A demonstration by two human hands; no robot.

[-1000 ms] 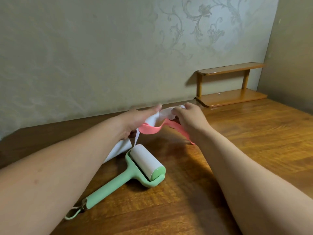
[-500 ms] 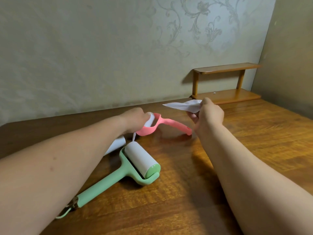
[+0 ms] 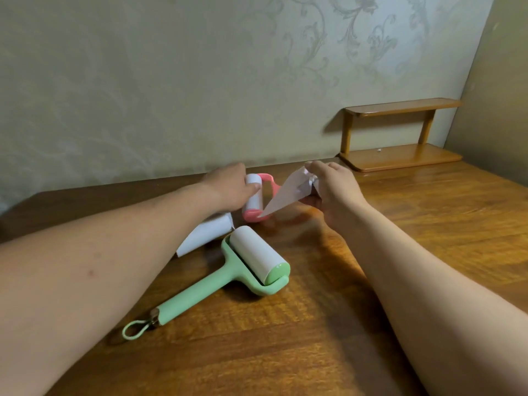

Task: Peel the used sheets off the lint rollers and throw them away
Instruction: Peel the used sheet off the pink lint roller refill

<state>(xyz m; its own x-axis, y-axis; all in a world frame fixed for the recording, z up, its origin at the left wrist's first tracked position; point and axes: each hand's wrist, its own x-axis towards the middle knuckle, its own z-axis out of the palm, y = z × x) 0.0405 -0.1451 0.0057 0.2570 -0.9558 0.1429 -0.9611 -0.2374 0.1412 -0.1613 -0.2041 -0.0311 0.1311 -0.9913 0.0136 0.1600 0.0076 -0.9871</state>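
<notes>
A pink lint roller [image 3: 253, 199] lies on the wooden table near the wall, and my left hand [image 3: 228, 186] rests on its white roll, holding it down. My right hand [image 3: 328, 187] pinches a white used sheet [image 3: 285, 195], crumpled at the fingers; its pointed lower end reaches down to the pink roller's near end. A green lint roller [image 3: 251, 261] with a white roll lies closer to me, its handle pointing toward the lower left with a loop at the end. A loose white sheet [image 3: 205, 232] lies beside it, partly hidden under my left forearm.
A small two-tier wooden shelf [image 3: 400, 138] stands against the wall at the back right. The papered wall runs along the table's far edge, and a side wall closes in on the right. No bin is in view.
The pink roller has turned so that its roll now lies lengthwise under my left hand. My right hand has bunched the sheet and lowered it toward the roller.
</notes>
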